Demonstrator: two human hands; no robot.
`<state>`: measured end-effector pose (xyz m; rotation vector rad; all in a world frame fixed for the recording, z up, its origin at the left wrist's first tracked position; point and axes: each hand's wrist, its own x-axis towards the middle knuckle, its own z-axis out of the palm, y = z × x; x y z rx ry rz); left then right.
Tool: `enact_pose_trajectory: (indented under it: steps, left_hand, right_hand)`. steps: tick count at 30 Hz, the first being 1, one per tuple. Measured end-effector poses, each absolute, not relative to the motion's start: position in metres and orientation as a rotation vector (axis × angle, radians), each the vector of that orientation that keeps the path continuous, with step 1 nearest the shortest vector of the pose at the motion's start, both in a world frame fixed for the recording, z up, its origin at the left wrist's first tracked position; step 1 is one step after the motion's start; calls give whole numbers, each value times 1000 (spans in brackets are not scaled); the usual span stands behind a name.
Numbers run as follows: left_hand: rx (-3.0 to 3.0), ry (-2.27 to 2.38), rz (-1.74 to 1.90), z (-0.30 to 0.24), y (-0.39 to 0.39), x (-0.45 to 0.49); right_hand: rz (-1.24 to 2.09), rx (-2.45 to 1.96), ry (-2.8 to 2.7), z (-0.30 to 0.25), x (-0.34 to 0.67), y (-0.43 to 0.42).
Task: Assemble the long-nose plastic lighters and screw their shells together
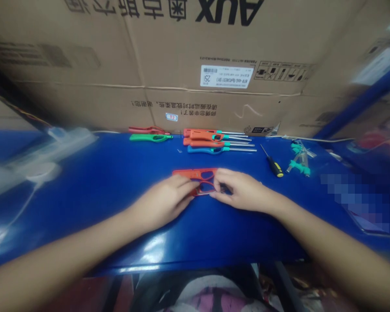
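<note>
An orange plastic lighter shell (196,174) lies on the blue table (117,173) in the middle. My left hand (169,199) rests on its left and lower part, fingers curled over it. My right hand (238,188) grips its right end with fingers pinched together. Both hands press the shell against the table top.
Behind it lie several long-nosed lighters (217,141), orange and blue, plus a red shell (147,129) and a green one (149,138). A black-and-yellow screwdriver (273,164) and teal parts (299,159) sit to the right. A large cardboard box (195,65) walls the back. White objects (48,149) stand at left.
</note>
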<state>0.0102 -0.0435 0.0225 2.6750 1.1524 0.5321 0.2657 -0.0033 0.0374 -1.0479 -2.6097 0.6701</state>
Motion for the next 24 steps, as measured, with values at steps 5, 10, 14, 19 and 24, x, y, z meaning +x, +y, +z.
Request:
enact_pose_trajectory:
  steps: [5, 10, 14, 19, 24]
  left_hand:
    - [2534, 1101, 580, 19, -42, 12]
    - [2533, 1000, 545, 19, -39, 12]
    - [2576, 972, 559, 16, -38, 12]
    - [2636, 927, 603, 12, -38, 11]
    - [2640, 913, 623, 10, -37, 11]
  right_hand:
    - [538, -981, -2699, 34, 267, -1]
    - [494, -902, -2784, 37, 269, -1]
    - [578, -959, -2672, 36, 268, 0]
    - [716, -1017, -2543, 32, 266, 1]
    - [766, -1016, -2468, 30, 265, 2]
